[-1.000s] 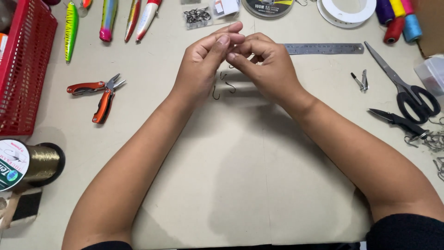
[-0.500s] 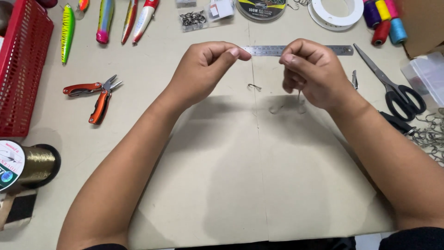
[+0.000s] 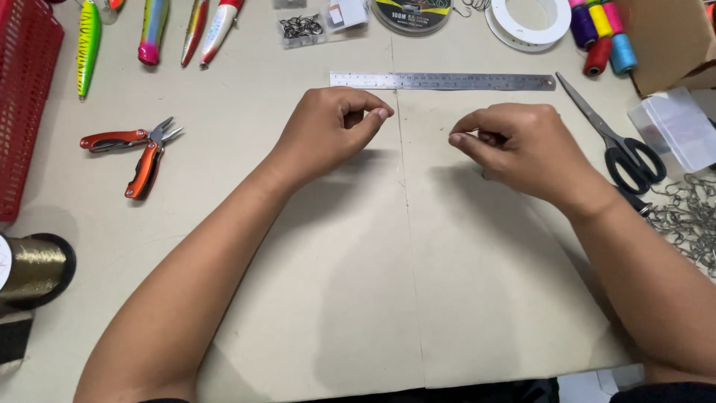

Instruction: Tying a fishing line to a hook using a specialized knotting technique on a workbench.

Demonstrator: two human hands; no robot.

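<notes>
Hands had drawn apart since a second earlier, when they were bunched together over a hook: the left hand (image 3: 332, 127) and right hand (image 3: 514, 142) now sat well apart over the middle of the bench, each with thumb and forefinger pinched shut, seemingly on the ends of a fine line too thin to make out; the hook seen half a second before was no longer visible. Judged from this, the line was being pulled taut, likely cinching a knot. Beneath them lay a creased cardboard sheet (image 3: 406, 298) on the pale bench (image 3: 224, 201). A red basket (image 3: 26, 104) stood at the left edge, a steel ruler (image 3: 444, 80) and lures (image 3: 153, 30) toward the far edge, scissors (image 3: 619, 145) and thread spools (image 3: 597, 33) at the right, orange pliers (image 3: 138, 149) left of centre.
</notes>
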